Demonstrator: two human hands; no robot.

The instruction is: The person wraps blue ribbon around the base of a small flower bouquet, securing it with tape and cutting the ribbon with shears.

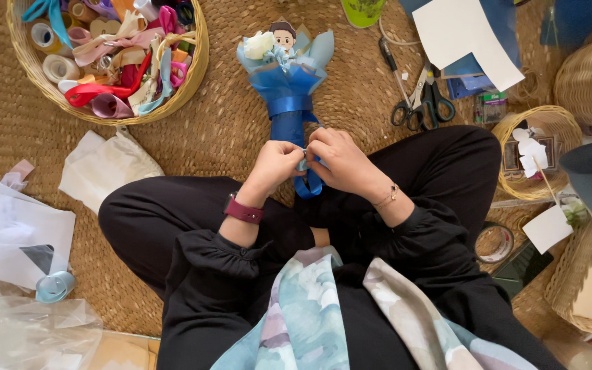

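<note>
On the woven straw mat [241, 123], between the person's crossed legs, a small blue bouquet [287, 82] is lying with its flower end pointing away from the body and its wrapped stem coming toward the hands. It seems to be laid flat like this so that both hands are free for the fine work at the stem.

The left hand [277, 164] is closing its fingers around a blue ribbon [307, 179] at the lower end of the stem, with thumb and fingertips pinching it; the hand is almost fully closed. The right hand [340, 161] is meeting it from the other side, also curled tight, and is pinching the same ribbon, so the two hands are touching each other just over the stem. A loop of the ribbon is hanging below them, toward the lap.

The bouquet is lying directly in front of the hands, its stem end under the fingers, the paper figure and white flower far from them.

Near the person, a round basket of ribbon rolls [193, 75] is standing to the upper left, probably kept within reach. Scissors [423, 103] are resting to the right of the bouquet, apart from it, and white sheets of paper [464, 34] are lying beyond them.
</note>
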